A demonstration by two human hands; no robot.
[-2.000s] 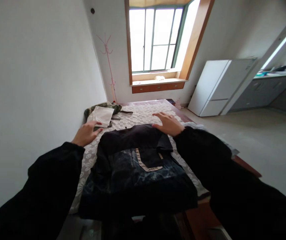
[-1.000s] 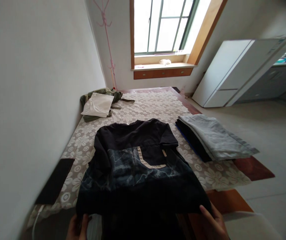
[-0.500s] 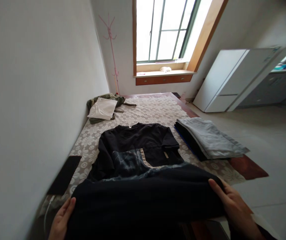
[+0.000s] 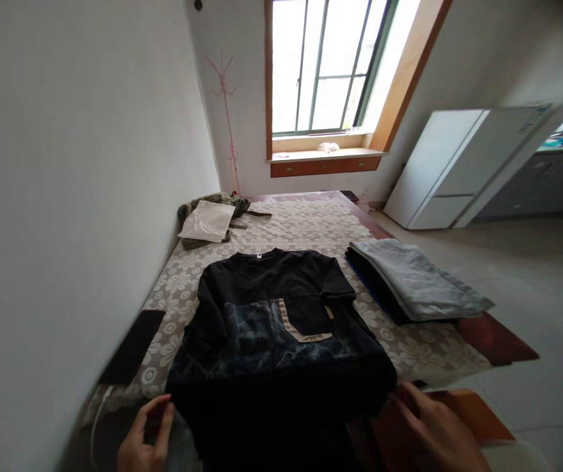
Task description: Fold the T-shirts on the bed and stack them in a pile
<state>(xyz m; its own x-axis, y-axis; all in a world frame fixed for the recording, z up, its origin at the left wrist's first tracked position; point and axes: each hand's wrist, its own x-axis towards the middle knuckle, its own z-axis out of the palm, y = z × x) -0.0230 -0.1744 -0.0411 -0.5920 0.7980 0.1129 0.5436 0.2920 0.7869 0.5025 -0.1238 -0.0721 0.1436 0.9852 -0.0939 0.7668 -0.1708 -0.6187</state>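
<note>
A black T-shirt (image 4: 281, 282) lies spread on the patterned tablecloth, neckline away from me. Its middle has a dark marbled panel and a pocket trimmed in beige. The plain black lower part comes over the near edge towards me. My left hand (image 4: 144, 434) pinches the shirt's left side edge between thumb and fingers. At the opposite side, my right hand (image 4: 433, 423) has its fingers closed on the shirt's right edge; the fingertips are partly blurred and dark.
Folded clothes, grey on top (image 4: 413, 278), lie at the right on the tablecloth (image 4: 305, 223). A white cloth (image 4: 207, 221) rests on a green bag (image 4: 190, 244) at the back left. A black flat object (image 4: 134, 347) and a white cable (image 4: 95, 426) are by the left wall. A fridge (image 4: 438, 167) stands far right.
Both hands have come closer together, and the shirt's raised lower part has dropped and flattened. More of the marbled panel and the whole pocket trim now show. The view has tilted slightly up.
</note>
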